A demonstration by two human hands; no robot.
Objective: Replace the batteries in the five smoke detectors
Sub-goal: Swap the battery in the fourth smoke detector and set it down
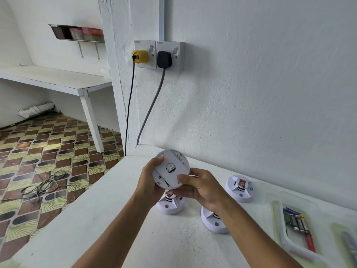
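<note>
Hands around unlabelled smoke detector

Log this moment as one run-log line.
step: battery swap | left hand and right hand: both gripping smoke detector, back facing camera, above counter | three detectors on counter | batteries in tray, right

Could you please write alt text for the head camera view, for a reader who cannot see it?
Both hands, left hand and right hand, hold a round white smoke detector back side up above a white counter. Three more detectors sit below, with a clear tray of batteries at right.
</note>
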